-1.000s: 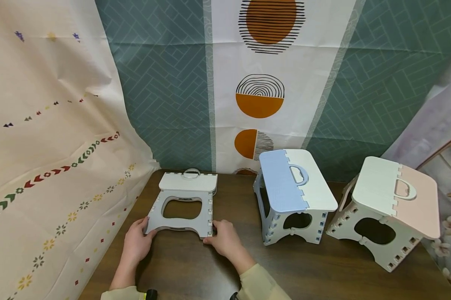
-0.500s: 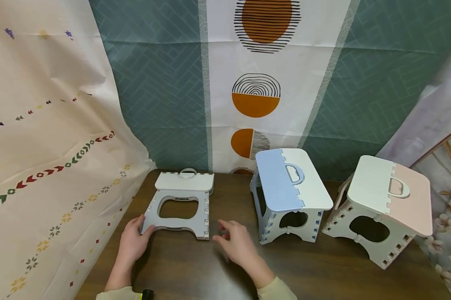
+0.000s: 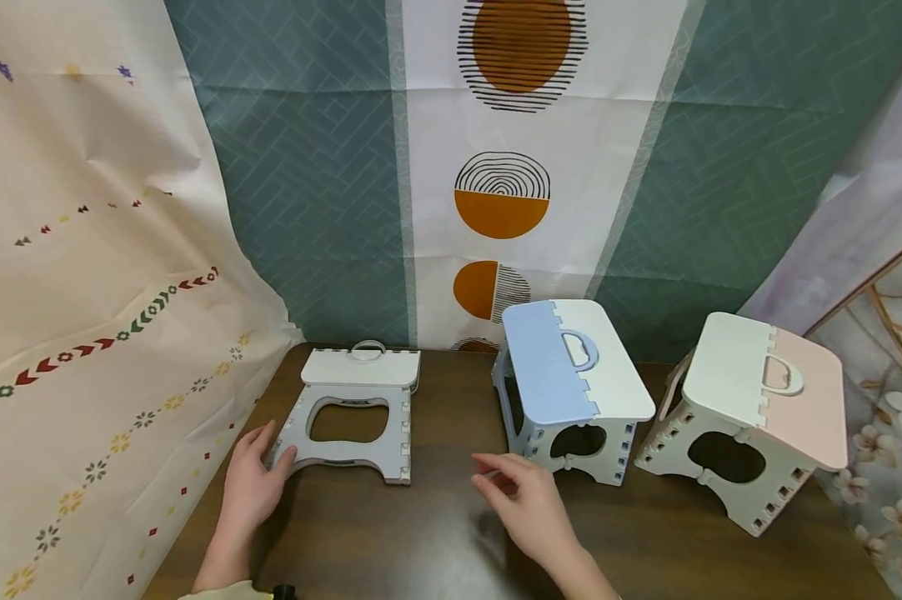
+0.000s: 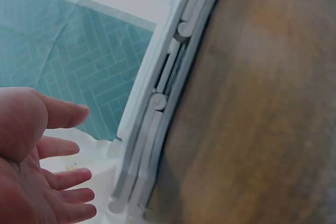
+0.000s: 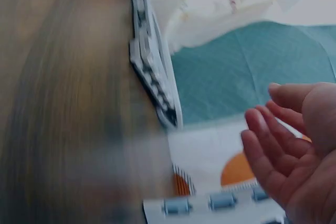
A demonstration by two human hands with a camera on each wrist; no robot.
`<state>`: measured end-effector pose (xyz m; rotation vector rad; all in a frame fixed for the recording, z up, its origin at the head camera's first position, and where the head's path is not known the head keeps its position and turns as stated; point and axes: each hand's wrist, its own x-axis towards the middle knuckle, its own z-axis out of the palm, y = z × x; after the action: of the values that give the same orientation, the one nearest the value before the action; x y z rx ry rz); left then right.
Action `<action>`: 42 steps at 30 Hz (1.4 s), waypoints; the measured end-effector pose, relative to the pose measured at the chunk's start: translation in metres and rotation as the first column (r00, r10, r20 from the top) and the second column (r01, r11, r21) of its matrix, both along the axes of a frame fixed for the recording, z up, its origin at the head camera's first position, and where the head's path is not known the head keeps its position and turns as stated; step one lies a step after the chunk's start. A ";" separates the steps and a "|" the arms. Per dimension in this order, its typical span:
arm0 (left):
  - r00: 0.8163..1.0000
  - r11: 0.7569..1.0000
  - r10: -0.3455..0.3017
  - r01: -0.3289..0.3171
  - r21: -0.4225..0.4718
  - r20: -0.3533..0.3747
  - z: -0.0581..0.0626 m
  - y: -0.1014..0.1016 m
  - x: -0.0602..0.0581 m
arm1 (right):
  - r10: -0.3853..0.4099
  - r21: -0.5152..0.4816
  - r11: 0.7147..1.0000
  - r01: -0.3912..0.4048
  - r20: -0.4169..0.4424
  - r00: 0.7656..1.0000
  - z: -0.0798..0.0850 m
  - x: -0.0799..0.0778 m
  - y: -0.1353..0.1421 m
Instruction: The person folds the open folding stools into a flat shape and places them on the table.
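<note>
2 upright stools [image 3: 548,367] right of 1 flat stool [image 3: 346,452]

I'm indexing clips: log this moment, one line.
left hand: at folded stool's near-left corner | right hand: empty, nearest blue-white stool | folded stool: flat on table | pink-white stool: upright

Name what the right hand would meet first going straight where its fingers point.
Likely the grey stool lying flat, though the right hand may be high enough to pass over it; depth is unclear.
</note>
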<state>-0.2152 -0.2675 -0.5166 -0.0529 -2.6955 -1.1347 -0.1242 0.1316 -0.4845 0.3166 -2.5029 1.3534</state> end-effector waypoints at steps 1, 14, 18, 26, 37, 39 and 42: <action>1.000 1.000 -0.001 0.001 0.002 -0.008 0.002 0.000 0.001 | -0.024 -0.024 0.999 0.023 -0.028 0.999 -0.001 0.003 0.005; 0.992 0.997 -0.058 0.064 0.048 -0.114 0.024 0.024 -0.013 | -0.598 -0.496 0.791 0.357 -0.506 0.621 0.023 0.015 0.064; 0.987 0.994 -0.072 0.082 0.068 -0.147 0.032 0.037 -0.015 | -0.746 -0.674 0.644 0.363 -0.447 0.493 0.037 0.018 0.070; 0.987 0.982 -0.125 0.138 0.130 -0.106 0.038 0.064 -0.015 | -0.737 -0.583 0.625 0.520 -0.220 0.639 0.041 0.012 0.077; 0.973 0.960 -0.183 0.208 0.185 -0.140 0.043 0.104 -0.018 | -0.672 -0.438 0.688 0.578 -0.085 0.735 -0.022 -0.023 0.101; 0.970 0.956 -0.199 0.224 0.191 -0.142 0.043 0.109 -0.018 | -0.680 -0.384 0.698 0.604 -0.091 0.728 -0.029 -0.025 0.104; 0.970 0.953 -0.208 0.230 0.196 -0.128 0.045 0.114 -0.017 | -0.685 -0.287 0.715 0.638 -0.104 0.721 -0.037 -0.027 0.110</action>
<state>-0.2319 -0.1536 -0.4717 -0.3762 -2.5093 -1.4303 -0.1509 0.2411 -0.5215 -0.4522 -1.9450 1.1912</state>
